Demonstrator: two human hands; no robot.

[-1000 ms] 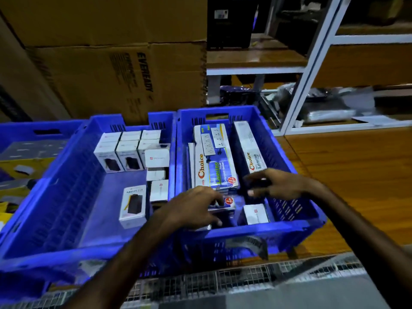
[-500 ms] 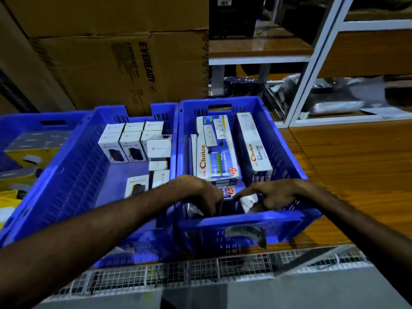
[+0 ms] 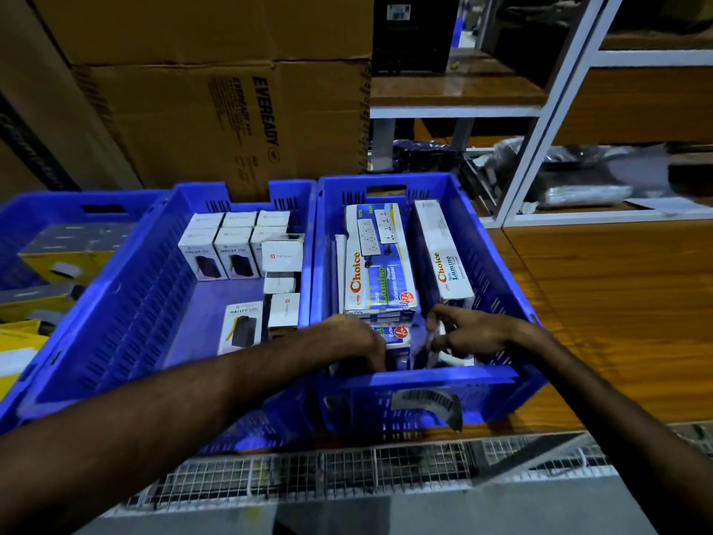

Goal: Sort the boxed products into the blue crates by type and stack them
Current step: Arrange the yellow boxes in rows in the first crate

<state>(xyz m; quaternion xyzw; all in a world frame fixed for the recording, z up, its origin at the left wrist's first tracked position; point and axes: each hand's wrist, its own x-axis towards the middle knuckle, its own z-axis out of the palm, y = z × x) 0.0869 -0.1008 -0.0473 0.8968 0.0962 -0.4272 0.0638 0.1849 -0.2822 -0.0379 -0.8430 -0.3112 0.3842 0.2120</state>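
Note:
Both hands reach into the near end of the right blue crate [image 3: 424,382]. My left hand [image 3: 359,341] has its fingers curled down beside a low Choice extension-socket box [image 3: 397,334]; what it holds is hidden. My right hand [image 3: 468,330] curls thumb and fingers around a small white box [image 3: 453,357], which is blurred. A flat stack of Choice boxes [image 3: 380,264] fills the crate's middle, and one more Choice box [image 3: 443,256] stands on its side at the right wall. The middle blue crate [image 3: 154,303] holds white Halley power-bank boxes [image 3: 216,251] and small white boxes [image 3: 281,256].
A third blue crate [image 3: 23,210] at far left holds yellow boxes [image 3: 58,260]. Large Eveready cartons [image 3: 231,121] stand behind the crates. A white shelf frame [image 3: 540,148] rises at the right over the wooden table [image 3: 617,303]. Wire mesh [image 3: 347,473] runs along the near edge.
Both hands have dropped lower into the near end of the right crate. The right hand moved from the upright Choice box down onto the small white box.

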